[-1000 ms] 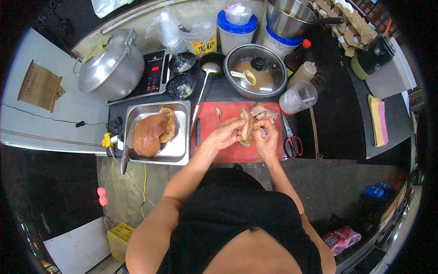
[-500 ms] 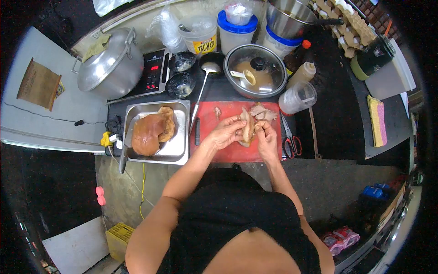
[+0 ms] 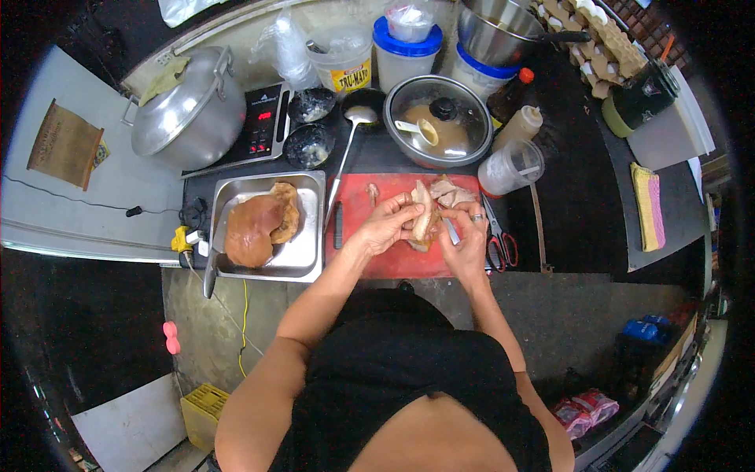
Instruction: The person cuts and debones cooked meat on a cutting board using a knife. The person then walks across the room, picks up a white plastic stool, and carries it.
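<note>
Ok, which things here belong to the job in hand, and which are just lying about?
Likely in the job:
meat strip in the left hand
red board beneath
meat scraps on it
perhaps the browned meat

Apparently lying about:
striped cloth
egg trays
large lidded pot

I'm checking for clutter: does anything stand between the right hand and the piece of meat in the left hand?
Nothing visible blocks the way: the right hand is close beside the piece of meat held in the left hand. A small pale object shows at the right hand, too small to identify.
</note>
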Motion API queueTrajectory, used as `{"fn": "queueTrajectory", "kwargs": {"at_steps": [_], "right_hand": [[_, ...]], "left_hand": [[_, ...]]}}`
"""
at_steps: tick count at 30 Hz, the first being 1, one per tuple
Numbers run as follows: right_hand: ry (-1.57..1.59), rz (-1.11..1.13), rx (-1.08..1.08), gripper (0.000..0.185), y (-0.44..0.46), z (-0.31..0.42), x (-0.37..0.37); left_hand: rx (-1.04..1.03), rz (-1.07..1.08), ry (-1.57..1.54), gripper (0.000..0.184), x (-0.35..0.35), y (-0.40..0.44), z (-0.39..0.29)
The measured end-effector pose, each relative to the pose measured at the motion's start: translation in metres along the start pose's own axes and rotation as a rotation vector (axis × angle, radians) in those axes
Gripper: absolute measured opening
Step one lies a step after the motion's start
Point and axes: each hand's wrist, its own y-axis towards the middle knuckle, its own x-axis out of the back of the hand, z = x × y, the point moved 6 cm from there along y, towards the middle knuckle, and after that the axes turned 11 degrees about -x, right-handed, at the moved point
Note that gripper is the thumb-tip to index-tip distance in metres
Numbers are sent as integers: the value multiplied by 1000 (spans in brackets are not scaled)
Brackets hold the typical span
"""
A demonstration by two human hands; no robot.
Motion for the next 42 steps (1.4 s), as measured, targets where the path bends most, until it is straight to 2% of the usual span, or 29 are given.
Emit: {"fn": "queueTrajectory", "kwargs": {"at_steps": [12,15,28,36,42], "right_hand": [[-175,-15,144,17,1,6,-7],[-203,-2,173,18,0,9,-8],[-105,-33,150,20,-3,2,-5],[-188,19,172,20,-4,16,-3],[-220,17,181,18,-4,12,-11]], "left_hand": [[18,-43,116,26,-10,-4,-2],[-21,5,276,26,-16,-5,-7],[-23,-12,244,26,-6,-3,0],[-18,-34,254,30,-6,-4,0],[-42,-44,278,25,-9,-3,-1]]}}
